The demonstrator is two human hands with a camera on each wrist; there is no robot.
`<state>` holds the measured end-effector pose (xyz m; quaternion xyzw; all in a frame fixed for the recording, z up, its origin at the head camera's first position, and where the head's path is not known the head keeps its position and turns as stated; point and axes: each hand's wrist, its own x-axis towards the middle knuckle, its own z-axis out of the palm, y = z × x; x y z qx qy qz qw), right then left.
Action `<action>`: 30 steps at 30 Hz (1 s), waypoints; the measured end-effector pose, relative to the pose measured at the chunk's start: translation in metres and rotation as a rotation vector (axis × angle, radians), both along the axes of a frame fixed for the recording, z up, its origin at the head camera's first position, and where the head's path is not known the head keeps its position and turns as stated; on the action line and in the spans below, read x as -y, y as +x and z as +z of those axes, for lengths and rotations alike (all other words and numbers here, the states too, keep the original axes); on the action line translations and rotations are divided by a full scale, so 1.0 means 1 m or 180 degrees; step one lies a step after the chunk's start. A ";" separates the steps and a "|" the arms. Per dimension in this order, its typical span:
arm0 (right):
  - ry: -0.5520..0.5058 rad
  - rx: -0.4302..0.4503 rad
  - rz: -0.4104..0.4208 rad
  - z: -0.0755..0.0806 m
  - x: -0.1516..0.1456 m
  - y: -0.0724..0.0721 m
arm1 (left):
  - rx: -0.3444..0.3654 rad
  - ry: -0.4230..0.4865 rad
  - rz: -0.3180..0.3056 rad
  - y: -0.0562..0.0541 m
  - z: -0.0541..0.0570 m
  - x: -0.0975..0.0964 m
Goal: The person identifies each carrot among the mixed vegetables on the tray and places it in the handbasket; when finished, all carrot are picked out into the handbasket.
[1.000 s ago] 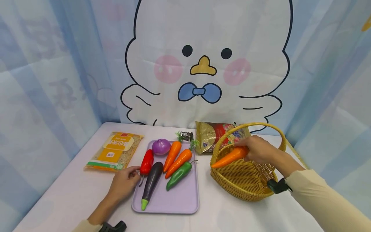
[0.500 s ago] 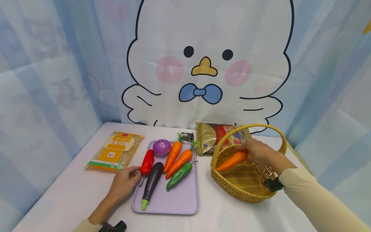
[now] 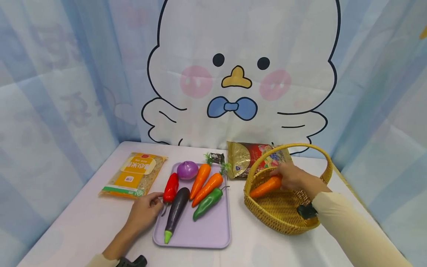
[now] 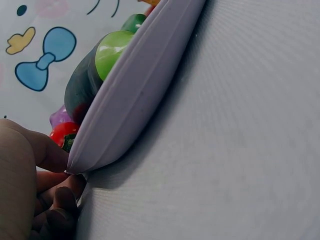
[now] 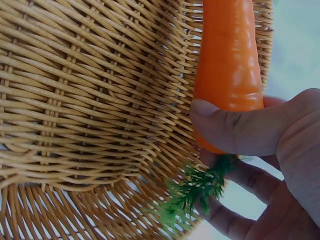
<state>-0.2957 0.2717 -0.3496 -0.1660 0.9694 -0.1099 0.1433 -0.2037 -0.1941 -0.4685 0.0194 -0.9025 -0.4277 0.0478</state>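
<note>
Inside the wicker basket (image 3: 281,218), my right hand (image 3: 291,177) grips an orange carrot (image 3: 267,187) near its leafy end. In the right wrist view the thumb presses on the carrot (image 5: 230,55), and green fronds (image 5: 200,190) hang by the fingers. My left hand (image 3: 145,212) pinches the left edge of the lilac tray (image 3: 207,237), thumb and fingers at the rim in the left wrist view. The tray bears a red pepper (image 3: 171,188), an eggplant (image 3: 177,209), a purple onion (image 3: 187,170), two carrots (image 3: 208,190) and a green pepper (image 3: 208,204).
A yellow bag of grain (image 3: 133,174) lies left of the tray. Behind the basket rests a red and gold bag (image 3: 248,157), and a small black packet (image 3: 217,158) lies behind the tray. The basket's tall handle (image 3: 290,146) arches over its opening.
My right hand has lowered the carrot from above the basket's rim down into the basket. The left hand stays at the tray's edge.
</note>
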 end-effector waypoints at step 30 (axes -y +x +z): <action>0.0146 -0.0044 -0.0605 -0.010 -0.008 0.001 | 0.0002 0.0009 -0.0020 0.001 0.001 0.000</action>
